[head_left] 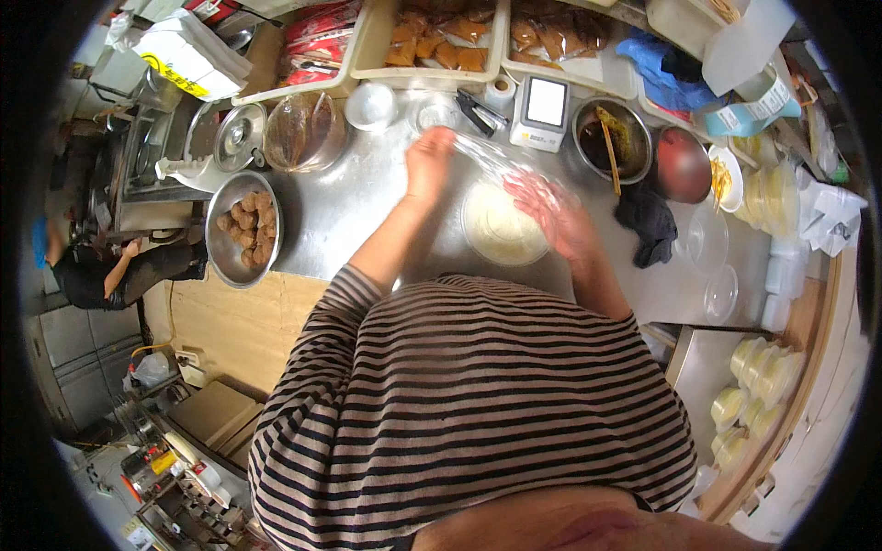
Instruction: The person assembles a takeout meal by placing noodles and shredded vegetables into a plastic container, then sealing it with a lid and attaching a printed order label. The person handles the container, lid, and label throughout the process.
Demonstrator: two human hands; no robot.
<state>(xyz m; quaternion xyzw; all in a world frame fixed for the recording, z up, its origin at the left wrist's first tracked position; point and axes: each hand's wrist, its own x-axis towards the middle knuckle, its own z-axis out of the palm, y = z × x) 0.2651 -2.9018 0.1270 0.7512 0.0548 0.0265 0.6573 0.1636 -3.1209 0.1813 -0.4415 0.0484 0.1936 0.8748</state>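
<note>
Closed fingers of my left hand (430,165) pinch one end of a strip of thin clear plastic (485,158) above the steel counter. The strip is stretched toward my right hand (556,216), where plastic also covers the fingers; it looks like a disposable glove or bag, but which I cannot tell. The right fingers are somewhat blurred and look stretched out, pointing left. Under that hand stands a round tub (496,241) with pale contents, partly hidden by the hand. A small clear bowl (435,116) sits just beyond my left hand.
Left on the counter (340,220) is a steel bowl of brown balls (246,234). Behind stand a scale (540,115), a black stapler-like tool (478,112) and bins of packets (432,69). Rightward are a dark sauce pot (606,174) and a black cloth (646,225). Another person (106,271) is far left.
</note>
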